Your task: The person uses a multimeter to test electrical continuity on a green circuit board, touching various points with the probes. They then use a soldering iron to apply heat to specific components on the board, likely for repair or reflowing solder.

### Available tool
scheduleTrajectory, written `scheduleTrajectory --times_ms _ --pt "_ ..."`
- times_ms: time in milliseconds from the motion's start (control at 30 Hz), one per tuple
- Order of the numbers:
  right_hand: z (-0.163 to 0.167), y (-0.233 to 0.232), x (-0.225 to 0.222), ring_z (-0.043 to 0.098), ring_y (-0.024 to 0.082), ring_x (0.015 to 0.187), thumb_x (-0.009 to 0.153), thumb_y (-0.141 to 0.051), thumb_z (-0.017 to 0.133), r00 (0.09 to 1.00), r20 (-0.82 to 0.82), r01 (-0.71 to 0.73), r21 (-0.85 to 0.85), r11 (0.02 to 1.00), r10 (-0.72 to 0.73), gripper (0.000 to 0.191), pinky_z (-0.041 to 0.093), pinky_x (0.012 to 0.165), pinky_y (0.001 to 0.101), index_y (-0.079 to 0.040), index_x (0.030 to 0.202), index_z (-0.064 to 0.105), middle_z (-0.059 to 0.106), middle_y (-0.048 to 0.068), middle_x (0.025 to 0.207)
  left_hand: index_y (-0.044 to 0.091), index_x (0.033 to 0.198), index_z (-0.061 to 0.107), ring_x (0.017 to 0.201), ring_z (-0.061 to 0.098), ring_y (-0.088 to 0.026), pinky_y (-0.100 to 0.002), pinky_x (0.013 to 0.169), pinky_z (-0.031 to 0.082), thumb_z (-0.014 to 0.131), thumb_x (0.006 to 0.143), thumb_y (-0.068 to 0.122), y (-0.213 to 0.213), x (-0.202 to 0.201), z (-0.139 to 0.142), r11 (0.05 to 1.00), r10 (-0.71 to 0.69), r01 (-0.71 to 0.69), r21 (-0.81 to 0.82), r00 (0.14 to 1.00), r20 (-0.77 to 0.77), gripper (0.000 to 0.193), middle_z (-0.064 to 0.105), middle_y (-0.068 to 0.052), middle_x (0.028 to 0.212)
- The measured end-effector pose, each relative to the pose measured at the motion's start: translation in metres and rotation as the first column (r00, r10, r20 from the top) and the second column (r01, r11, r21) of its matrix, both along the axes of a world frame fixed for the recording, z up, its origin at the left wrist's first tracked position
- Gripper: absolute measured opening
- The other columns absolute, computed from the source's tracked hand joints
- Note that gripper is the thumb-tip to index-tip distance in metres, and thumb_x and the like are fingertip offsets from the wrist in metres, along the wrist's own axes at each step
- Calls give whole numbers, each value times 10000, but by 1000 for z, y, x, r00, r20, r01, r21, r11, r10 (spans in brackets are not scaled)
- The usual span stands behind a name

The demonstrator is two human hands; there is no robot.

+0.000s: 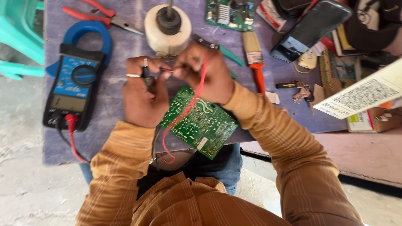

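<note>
My left hand (140,94), with a ring on one finger, is closed around a black probe that points toward my right hand. My right hand (207,75) pinches a thin red wire (197,94) near its end, close to the probe tip. The red wire runs down across a green circuit board (199,123) that lies tilted over the table's near edge, below both hands. The exact contact between probe tip and wire end is blurred. A blue clamp meter (77,79) lies to the left with red and black leads plugged in.
On the purple table top (125,42): red-handled pliers (102,14), a cream round motor (167,27), a second green board (230,14), a paintbrush with a red handle (254,56), keys (301,92), a dark phone (312,27), boxes at right. A teal chair (19,37) stands left.
</note>
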State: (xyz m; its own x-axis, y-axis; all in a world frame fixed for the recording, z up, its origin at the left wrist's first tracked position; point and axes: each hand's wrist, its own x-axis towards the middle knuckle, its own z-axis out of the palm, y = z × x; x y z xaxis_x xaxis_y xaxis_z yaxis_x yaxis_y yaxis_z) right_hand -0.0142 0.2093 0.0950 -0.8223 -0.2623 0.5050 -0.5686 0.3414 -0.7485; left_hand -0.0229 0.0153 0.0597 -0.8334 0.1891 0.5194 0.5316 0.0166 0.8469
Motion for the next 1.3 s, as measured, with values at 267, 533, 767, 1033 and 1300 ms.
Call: scheduleTrajectory --times_ms 267,533,767,1033,1300 --pt "-4 11 -6 518 107 626 903 17 723 685 728 190 -216 958 28 340 378 541 258 -99 785 426 595 42 767 81 1152 449 808 756 -300 -390 650 572 650 1004 -73 -2 -5 -3 988 56 -80 -130 982 -181 293 736 -82 988" --pt "1 8 -6 632 121 919 1045 75 673 867 442 -65 -361 930 232 360 511 819 239 -110 914 394 685 81 1016 92 1232 433 816 757 -160 -262 627 530 673 1080 -20 -10 -7 -6 993 100 -96 69 993 -57 305 770 -22 1043" --pt "-13 -16 -14 645 122 1077 1022 188 723 990 107 -84 -114 990 97 489 554 953 238 -115 949 346 635 103 1137 23 1212 627 615 475 -39 -197 510 338 755 959 44 -13 -18 -7 968 2 -72 241 960 280 284 791 -53 1050" --pt "-27 -14 -16 685 128 1053 1079 147 738 989 143 -7 -262 965 46 472 564 912 220 -111 977 356 690 137 1156 -13 1184 715 999 753 -87 -226 892 619 761 1040 89 -6 -21 -24 943 -77 23 331 985 153 182 794 -81 1092" --pt "-26 -12 -19 673 164 1137 1077 172 737 993 37 -100 -201 974 109 479 566 962 249 -91 984 347 662 160 1205 8 1158 731 644 545 28 -168 541 405 783 1060 112 -4 -20 -26 959 -10 -28 282 991 130 152 780 -19 975"
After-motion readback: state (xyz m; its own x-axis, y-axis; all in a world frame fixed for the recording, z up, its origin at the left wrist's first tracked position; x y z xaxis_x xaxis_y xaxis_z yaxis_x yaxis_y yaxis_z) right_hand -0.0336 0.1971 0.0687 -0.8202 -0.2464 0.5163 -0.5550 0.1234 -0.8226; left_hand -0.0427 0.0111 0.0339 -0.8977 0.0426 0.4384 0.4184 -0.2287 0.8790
